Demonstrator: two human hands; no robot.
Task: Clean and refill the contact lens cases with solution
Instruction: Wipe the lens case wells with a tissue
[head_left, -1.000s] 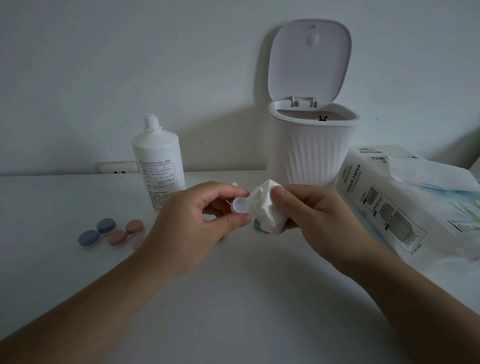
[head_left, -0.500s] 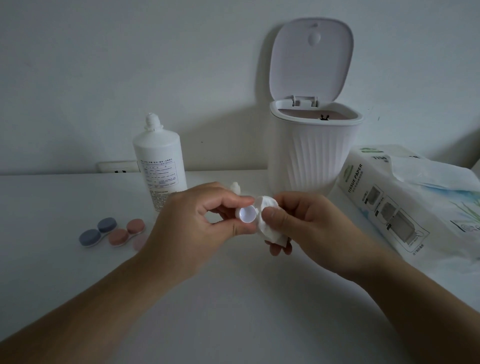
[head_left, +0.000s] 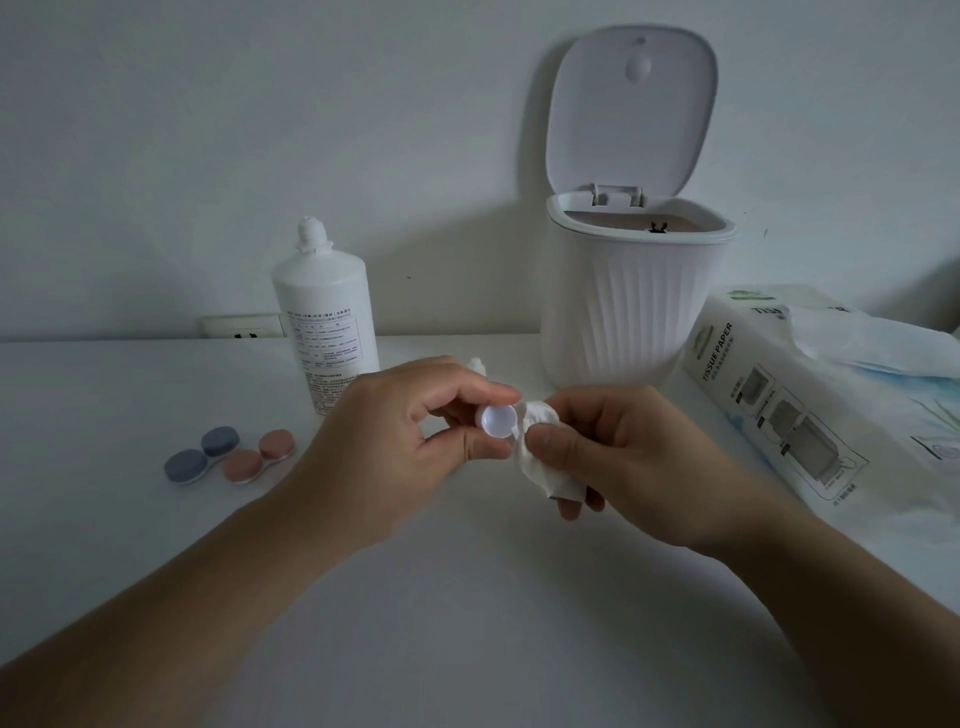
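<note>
Left hand, centre of the frame: grip closed on a small round cap, pinched between thumb and forefinger. The cap is pale, smooth plastic, its hollow side facing the camera.

Right hand, just right of centre: grip closed on a crumpled white tissue, thumb pressed on top, the other fingers curled beneath. The tissue is soft, creased paper; its upper edge touches the rim of the cap.

Both hands are held above the white, matte tabletop.

Left of centre, two closed lens cases lie side by side on the tabletop: a blue-grey case and a pink case, each formed of two round, flat-topped caps on a joined base.

Behind them stands a white cylindrical solution bottle with a printed label and an uncapped nozzle.

Upper right: a white ribbed bin, lid raised. At the right edge lies a soft plastic tissue pack.
</note>
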